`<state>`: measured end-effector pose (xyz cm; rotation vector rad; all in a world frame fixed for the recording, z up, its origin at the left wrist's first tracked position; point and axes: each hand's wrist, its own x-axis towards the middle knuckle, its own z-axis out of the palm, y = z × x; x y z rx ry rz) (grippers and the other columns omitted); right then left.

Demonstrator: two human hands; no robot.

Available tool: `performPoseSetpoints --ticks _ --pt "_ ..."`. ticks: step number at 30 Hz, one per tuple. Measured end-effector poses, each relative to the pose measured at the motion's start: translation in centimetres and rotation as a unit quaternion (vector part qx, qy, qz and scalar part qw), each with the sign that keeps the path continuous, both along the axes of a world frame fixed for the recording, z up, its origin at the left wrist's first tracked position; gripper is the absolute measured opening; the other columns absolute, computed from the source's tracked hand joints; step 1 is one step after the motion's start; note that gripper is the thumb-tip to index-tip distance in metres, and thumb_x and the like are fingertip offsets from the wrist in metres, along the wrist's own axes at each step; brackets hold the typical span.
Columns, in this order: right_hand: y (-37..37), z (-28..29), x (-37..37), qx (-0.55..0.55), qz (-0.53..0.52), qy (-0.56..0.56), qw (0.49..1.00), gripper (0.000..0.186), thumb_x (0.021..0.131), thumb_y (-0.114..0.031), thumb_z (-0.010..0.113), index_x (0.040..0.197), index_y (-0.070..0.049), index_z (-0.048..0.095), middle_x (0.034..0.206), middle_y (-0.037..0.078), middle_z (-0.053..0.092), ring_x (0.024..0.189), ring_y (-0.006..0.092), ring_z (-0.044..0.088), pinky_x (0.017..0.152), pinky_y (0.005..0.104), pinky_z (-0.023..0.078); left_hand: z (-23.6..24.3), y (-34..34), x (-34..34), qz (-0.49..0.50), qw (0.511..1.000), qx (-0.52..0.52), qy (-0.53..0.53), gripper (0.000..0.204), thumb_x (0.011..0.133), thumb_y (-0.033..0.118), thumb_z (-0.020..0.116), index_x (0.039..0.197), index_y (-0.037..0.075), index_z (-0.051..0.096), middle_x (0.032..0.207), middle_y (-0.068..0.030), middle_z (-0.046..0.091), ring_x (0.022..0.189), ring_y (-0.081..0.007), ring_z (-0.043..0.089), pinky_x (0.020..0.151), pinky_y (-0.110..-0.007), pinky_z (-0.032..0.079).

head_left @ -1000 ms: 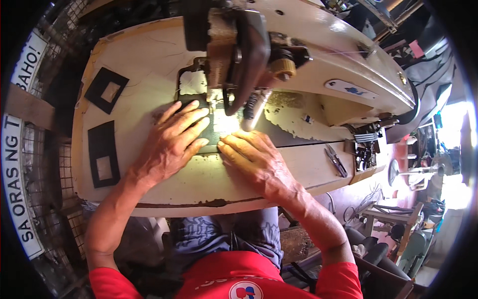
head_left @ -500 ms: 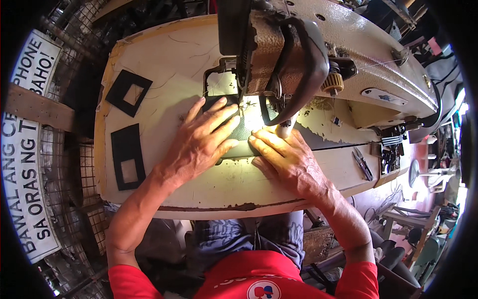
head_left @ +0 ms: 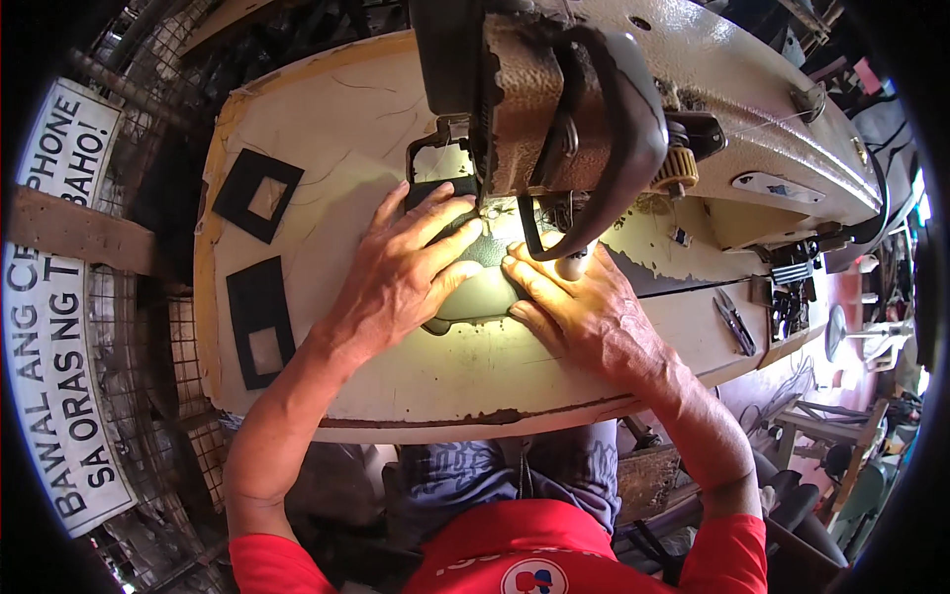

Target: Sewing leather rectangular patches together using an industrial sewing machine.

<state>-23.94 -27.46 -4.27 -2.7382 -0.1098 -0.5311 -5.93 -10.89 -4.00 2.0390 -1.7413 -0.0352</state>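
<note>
Under the needle area of a brown sewing machine (head_left: 534, 109) lies a dark green leather-like piece (head_left: 487, 255), brightly lit. My left hand (head_left: 404, 259) rests flat on its left side with the fingers spread toward the needle. On the right, my right hand (head_left: 579, 297) presses the piece's edge with its fingertips, fingers stretched out. The machine's dark curved lever (head_left: 633, 139) hangs over the right hand and hides part of it. Left of my left hand lie two black pieces with square cut-outs, an upper one (head_left: 236, 198) and a lower one (head_left: 252, 302).
The pale worktable (head_left: 396, 396) has a worn front edge. Thread snippers (head_left: 734, 322) lie at its right, beside a holder of dark small tools (head_left: 787, 297). Loose threads lie at the far left. A wire mesh with a white sign (head_left: 74, 396) stands left of the table.
Both hands keep to the piece. My right thumb now shows apart from the fingers, and more of the piece's near edge is visible. The whole view has shifted slightly.
</note>
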Motion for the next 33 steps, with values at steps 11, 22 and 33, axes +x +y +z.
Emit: performPoseSetpoints --ticks 11,22,33 --pt "-0.2 0.1 0.0 0.002 -0.002 0.015 1.000 0.042 0.091 -0.030 0.067 0.122 -0.002 0.064 0.106 0.012 0.065 0.111 0.0313 0.057 0.098 0.0440 0.043 0.0 -0.5 1.0 -0.011 1.000 0.010 0.005 0.037 0.088 0.022 0.072 0.121 0.005 0.066 0.133 -0.0108 0.060 0.134 -0.0279 0.051 0.116 -0.055 0.032" --pt "-17.6 14.6 -15.3 -0.192 -0.418 -0.154 0.874 0.037 0.105 -0.024 0.049 0.136 -0.009 0.060 0.137 0.007 0.061 0.124 0.0215 0.058 0.109 0.0365 0.042 -0.2 -0.3 1.6 -0.007 1.000 0.007 -0.029 0.042 0.087 0.025 0.074 0.124 0.007 0.066 0.140 -0.0096 0.057 0.139 -0.0248 0.046 0.119 -0.055 0.027" --pt "-43.0 15.5 -14.6 -0.155 -0.407 0.139 0.889 0.038 0.101 -0.014 0.049 0.137 -0.004 0.058 0.124 0.018 0.066 0.113 0.0264 0.065 0.099 0.0325 0.047 -0.6 -0.4 1.9 -0.001 0.999 0.035 -0.009 0.043 0.089 0.025 0.071 0.128 0.007 0.064 0.142 -0.0093 0.056 0.141 -0.0240 0.044 0.120 -0.057 0.026"
